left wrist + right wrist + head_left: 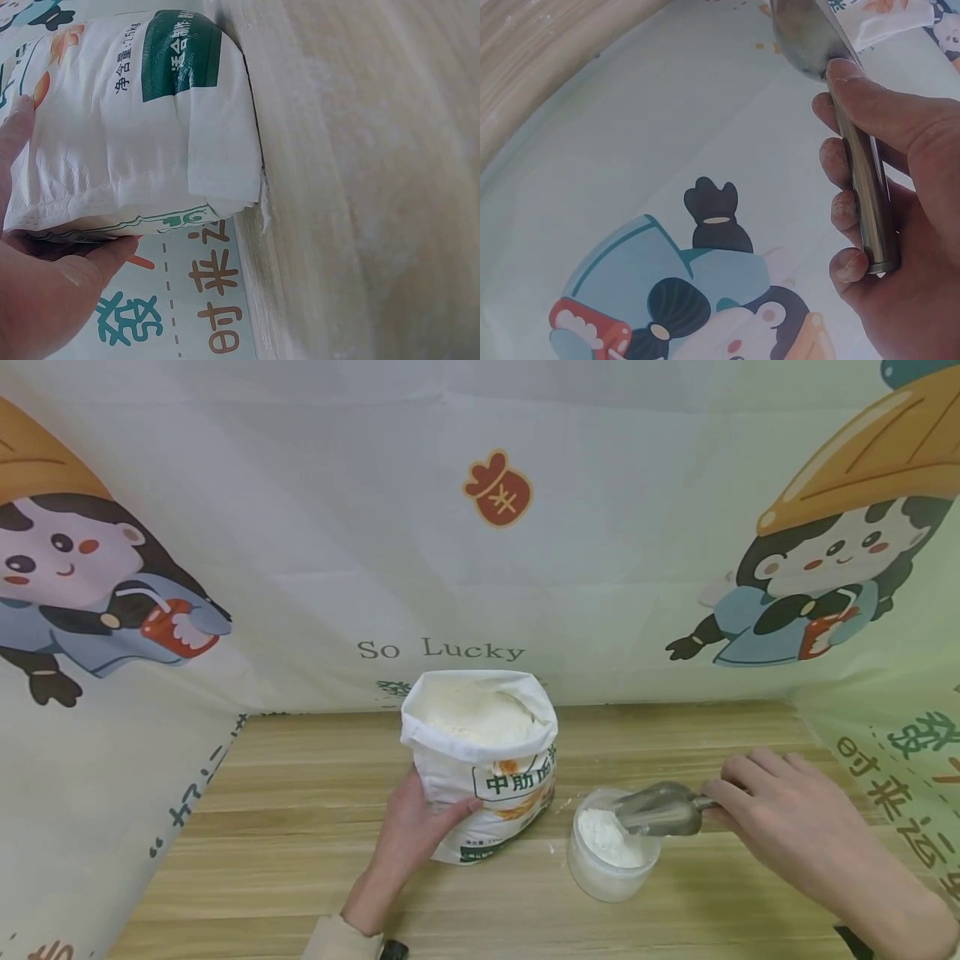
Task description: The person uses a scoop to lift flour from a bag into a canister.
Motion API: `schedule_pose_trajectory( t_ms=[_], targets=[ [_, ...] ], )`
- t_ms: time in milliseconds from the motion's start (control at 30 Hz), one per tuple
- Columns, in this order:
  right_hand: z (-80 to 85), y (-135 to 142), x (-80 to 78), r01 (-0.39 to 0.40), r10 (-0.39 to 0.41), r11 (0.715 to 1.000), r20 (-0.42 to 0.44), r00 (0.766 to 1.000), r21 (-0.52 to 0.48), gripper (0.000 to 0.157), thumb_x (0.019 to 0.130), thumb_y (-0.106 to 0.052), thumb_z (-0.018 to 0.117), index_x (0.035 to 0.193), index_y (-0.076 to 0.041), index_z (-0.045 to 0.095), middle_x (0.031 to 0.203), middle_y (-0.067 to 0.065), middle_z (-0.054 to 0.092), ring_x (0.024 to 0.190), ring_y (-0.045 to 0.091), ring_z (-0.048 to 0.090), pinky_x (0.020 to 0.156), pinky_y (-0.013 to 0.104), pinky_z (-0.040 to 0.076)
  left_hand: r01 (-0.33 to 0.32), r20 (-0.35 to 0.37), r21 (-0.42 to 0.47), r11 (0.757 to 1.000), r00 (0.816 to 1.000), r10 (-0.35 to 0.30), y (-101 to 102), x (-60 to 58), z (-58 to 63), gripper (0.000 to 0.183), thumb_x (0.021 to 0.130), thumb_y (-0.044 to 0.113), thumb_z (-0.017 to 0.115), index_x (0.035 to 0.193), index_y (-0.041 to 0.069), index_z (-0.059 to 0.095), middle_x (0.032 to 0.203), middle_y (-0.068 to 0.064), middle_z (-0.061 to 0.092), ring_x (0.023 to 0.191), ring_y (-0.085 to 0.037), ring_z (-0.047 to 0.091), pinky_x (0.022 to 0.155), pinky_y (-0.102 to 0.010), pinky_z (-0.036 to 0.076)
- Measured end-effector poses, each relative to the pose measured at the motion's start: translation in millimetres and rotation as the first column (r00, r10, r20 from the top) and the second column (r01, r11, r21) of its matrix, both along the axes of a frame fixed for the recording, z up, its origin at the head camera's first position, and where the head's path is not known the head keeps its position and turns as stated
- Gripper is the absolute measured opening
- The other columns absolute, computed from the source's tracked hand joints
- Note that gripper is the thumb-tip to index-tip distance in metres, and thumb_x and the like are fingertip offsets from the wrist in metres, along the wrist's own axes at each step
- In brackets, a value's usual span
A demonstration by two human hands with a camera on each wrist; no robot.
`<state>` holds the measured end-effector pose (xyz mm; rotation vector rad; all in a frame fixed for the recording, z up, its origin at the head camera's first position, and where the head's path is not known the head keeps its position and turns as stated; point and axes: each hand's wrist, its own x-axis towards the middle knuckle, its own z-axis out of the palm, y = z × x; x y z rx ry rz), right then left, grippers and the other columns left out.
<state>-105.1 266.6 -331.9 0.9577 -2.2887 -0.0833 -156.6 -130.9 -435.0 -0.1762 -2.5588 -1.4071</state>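
Note:
A white bag of flour (517, 814) with its top rolled open stands upright on the table. My left hand (416, 831) grips its left side, thumb across the front and fingers around the back; the left wrist view shows the lower bag (142, 142) against that hand (52, 292). Right of the bag is a round translucent tub (611, 885) with white flour (606, 839) inside. In my right hand (787, 827) is a metal scoop (660, 810), tilted over the tub's rim. The right wrist view shows fingers wrapped round the scoop's handle (866, 187).
The wood-grain table (285, 835) ends at a pale printed cloth (600, 527) behind, and similar cloth hangs at both sides. A little spilled flour (553, 847) lies between bag and tub.

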Motion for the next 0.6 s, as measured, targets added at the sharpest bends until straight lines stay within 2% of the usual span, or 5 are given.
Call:
schedule_pose_trajectory(
  t_ms=[367,600],
  targets=[
    [1.0,7,-4.1,0.022,-0.023,0.999,-0.008,1.000,-0.050,0.078,0.110,-0.057,0.016,0.086,-0.011,0.074,0.080,-0.002,0.063,0.075,0.024,0.059,0.059,0.041,0.051,0.010,-0.007,-0.005,1.000,1.000,-0.010,-2,-2.1,-0.6,0.069,0.077,0.025,0.093,0.133,0.009,0.057,0.120,-0.010,0.071,0.110,-0.028,0.067,0.094,-0.050,0.055],
    [2.6,7,-11.1,0.021,-0.020,0.994,0.003,1.000,-0.105,0.074,0.110,-0.056,0.020,0.089,-0.010,0.072,0.078,-0.002,0.062,0.066,0.020,0.056,0.055,0.040,0.049,0.016,-0.013,-0.005,1.000,1.000,-0.016,-2,-1.1,1.7,0.069,0.077,0.025,0.093,0.134,0.009,0.057,0.120,-0.010,0.071,0.111,-0.029,0.067,0.094,-0.050,0.055]
  ],
)
